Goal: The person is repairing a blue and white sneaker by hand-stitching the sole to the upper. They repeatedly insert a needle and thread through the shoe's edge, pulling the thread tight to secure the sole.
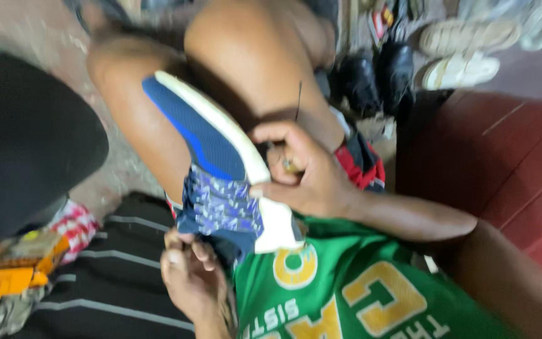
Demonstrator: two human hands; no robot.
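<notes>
Red plank flooring lies bare at right, shoes crowding its far edge. Right hand [305,176] pinches the blue mesh, white-soled sneaker [221,169] at its sole edge; left hand [189,270] closes on its heel.

The person wears a green sleeveless jersey [352,289] with large yellow block letters and smaller white lettering, plus a round yellow emblem near 6 o'clock. Both arms are bare, with no sleeves, watch or bracelets visible. The 2 hands [302,172] are bare, without gloves or rings that can be made out. At about 3 o'clock of centre, red and black shorts [362,160] show over a bare thigh; both knees are uncovered.
</notes>
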